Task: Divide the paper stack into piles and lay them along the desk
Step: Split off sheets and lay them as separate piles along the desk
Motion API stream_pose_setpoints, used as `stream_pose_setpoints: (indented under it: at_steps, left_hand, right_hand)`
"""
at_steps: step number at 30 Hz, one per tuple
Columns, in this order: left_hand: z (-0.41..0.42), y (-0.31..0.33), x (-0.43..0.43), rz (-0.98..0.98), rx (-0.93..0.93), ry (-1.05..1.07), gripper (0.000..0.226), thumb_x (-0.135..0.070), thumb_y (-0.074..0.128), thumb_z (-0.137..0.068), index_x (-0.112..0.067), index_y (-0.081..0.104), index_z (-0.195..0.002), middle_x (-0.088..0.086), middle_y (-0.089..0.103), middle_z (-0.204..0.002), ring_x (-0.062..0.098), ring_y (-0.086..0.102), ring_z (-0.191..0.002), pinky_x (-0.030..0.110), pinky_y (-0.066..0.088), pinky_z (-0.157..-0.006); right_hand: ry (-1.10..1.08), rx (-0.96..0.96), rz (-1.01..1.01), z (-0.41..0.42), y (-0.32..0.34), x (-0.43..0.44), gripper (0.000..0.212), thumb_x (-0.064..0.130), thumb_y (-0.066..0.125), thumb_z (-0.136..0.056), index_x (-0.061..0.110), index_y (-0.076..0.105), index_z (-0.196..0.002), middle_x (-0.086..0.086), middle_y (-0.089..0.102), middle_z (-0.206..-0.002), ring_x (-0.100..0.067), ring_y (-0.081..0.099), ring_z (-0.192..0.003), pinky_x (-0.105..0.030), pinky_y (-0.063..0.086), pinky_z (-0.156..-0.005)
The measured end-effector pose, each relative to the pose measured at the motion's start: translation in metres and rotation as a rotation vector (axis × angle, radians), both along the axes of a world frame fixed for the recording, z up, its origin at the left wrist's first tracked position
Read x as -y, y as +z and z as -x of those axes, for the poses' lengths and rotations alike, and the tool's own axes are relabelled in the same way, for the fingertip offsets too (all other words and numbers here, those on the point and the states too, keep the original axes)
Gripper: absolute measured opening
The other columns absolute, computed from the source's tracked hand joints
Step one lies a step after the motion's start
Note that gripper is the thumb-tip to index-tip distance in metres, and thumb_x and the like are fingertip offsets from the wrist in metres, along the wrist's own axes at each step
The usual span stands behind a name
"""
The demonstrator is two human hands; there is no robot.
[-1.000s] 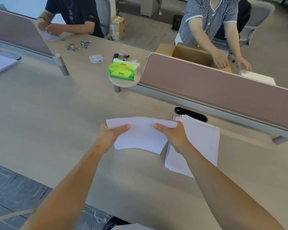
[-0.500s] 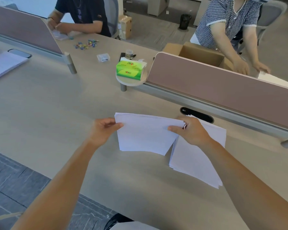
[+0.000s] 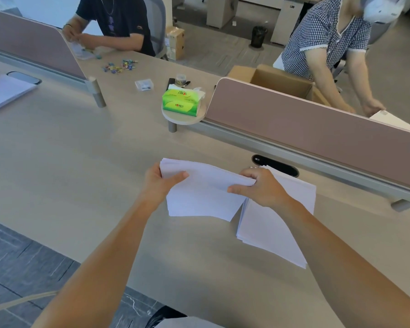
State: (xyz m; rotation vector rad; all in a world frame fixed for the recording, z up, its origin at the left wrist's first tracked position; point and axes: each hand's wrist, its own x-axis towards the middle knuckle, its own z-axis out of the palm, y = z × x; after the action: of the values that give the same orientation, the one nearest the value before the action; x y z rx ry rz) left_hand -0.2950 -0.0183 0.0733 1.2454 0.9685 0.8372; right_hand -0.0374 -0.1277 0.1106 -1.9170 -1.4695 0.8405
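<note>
A: Fingers first, both sets curled and clamped on one sheaf of paper
B: Which ends?
A: Left hand pinches the left edge, thumb on top. Right hand pinches the right edge. The sheaf bows a little between them
B: And the main paper stack?
A: Flat on the desk, just right of the sheaf, partly under the right hand and forearm. Its edges are fanned, not square
B: Behind it?
A: Black cable port at the stack's far corner, then the divider panel running off right
B: Left of the panel?
A: Green tissue box on a small round shelf at the panel's left end
B: Any other paper?
A: One pile at the far left edge, lying on the desk well apart from the hands
B: Farthest?
A: Coloured clips scattered on the far side, an open cardboard box behind the panel, two people across the desk
</note>
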Motion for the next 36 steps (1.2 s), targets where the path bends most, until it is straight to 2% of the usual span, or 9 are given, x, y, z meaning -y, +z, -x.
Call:
stream_pose_setpoints:
  at_steps: [4,8,11,15,20,24,30,33,36]
  left_hand:
    - [-0.001,0.003,0.003,0.025,0.004,0.023,0.058,-0.029,0.085,-0.057,-0.019,0.065,-0.111,-0.011,0.07,-0.096,-0.001,0.069,-0.078,0.013,0.052,-0.062]
    - [-0.002,0.002,0.005,0.062,0.019,-0.032,0.046,-0.031,0.088,-0.049,-0.02,0.073,-0.092,-0.008,0.076,-0.085,0.008,0.073,-0.08,0.022,0.055,-0.065]
    - [-0.004,0.002,0.006,0.077,-0.01,-0.024,0.021,-0.027,0.088,-0.054,-0.025,0.077,-0.072,-0.003,0.077,-0.081,0.013,0.074,-0.078,0.032,0.057,-0.073]
    - [-0.005,-0.001,0.009,0.078,-0.04,0.026,0.044,-0.042,0.087,-0.047,-0.016,0.076,-0.081,0.005,0.077,-0.09,0.022,0.074,-0.086,0.04,0.059,-0.081]
    - [0.004,-0.004,0.01,0.051,-0.023,-0.061,0.037,-0.026,0.085,-0.064,-0.008,0.075,-0.095,0.009,0.076,-0.099,0.025,0.073,-0.093,0.04,0.057,-0.082]
    - [0.008,-0.004,0.008,0.028,-0.055,-0.18,0.045,-0.027,0.085,-0.061,-0.008,0.074,-0.1,0.011,0.075,-0.104,0.024,0.071,-0.097,0.038,0.055,-0.082]
    - [0.009,-0.003,0.011,0.062,-0.026,-0.204,0.048,-0.032,0.085,-0.057,-0.013,0.075,-0.1,0.011,0.074,-0.107,0.028,0.07,-0.103,0.043,0.053,-0.09]
    - [0.008,-0.005,0.013,0.078,0.001,-0.18,0.056,-0.043,0.09,-0.051,-0.016,0.076,-0.097,0.009,0.075,-0.106,0.026,0.071,-0.101,0.04,0.055,-0.088]
    - [0.005,-0.005,0.016,0.074,0.025,-0.102,0.042,-0.039,0.085,-0.054,-0.018,0.077,-0.089,0.003,0.076,-0.096,0.02,0.072,-0.09,0.031,0.055,-0.076]
  right_hand:
    - [0.002,-0.002,0.001,-0.001,-0.001,0.003,0.054,0.059,0.079,-0.067,0.007,0.062,-0.074,-0.011,0.048,-0.069,-0.018,0.04,-0.062,-0.031,0.028,-0.062]
    - [-0.018,-0.033,0.022,0.001,-0.002,0.008,0.036,0.065,0.073,-0.068,0.03,0.073,-0.08,-0.014,0.066,-0.083,-0.022,0.05,-0.065,-0.031,0.036,-0.063]
    - [-0.056,0.006,0.02,0.001,-0.001,0.008,0.044,0.058,0.071,-0.078,0.014,0.07,-0.075,-0.016,0.046,-0.062,-0.018,0.036,-0.056,-0.029,0.027,-0.057]
    - [-0.074,0.012,-0.015,0.002,-0.002,0.01,0.059,0.051,0.071,-0.081,-0.005,0.055,-0.069,-0.007,0.036,-0.059,-0.018,0.03,-0.054,-0.03,0.021,-0.055]
    - [-0.064,-0.06,0.024,0.004,-0.002,0.016,0.014,0.052,0.08,-0.072,0.04,0.074,-0.07,-0.001,0.068,-0.067,-0.024,0.053,-0.059,-0.028,0.037,-0.06]
    - [-0.097,-0.074,0.137,0.008,0.0,0.016,0.061,0.057,0.087,-0.057,0.01,0.066,-0.09,-0.026,0.063,-0.088,-0.039,0.065,-0.086,-0.034,0.045,-0.071]
    - [-0.099,-0.115,0.114,0.016,0.009,0.021,0.032,0.051,0.083,-0.068,0.023,0.068,-0.075,-0.02,0.07,-0.088,-0.046,0.062,-0.094,-0.034,0.044,-0.066]
    - [-0.097,-0.116,0.105,0.018,0.017,0.023,0.028,0.039,0.08,-0.077,0.031,0.055,-0.069,-0.002,0.07,-0.083,-0.03,0.067,-0.098,-0.042,0.049,-0.081]
    - [-0.017,-0.087,0.032,0.015,0.011,0.023,0.017,0.041,0.078,-0.076,0.028,0.073,-0.085,0.028,0.065,-0.062,0.005,0.061,-0.063,-0.016,0.043,-0.061]
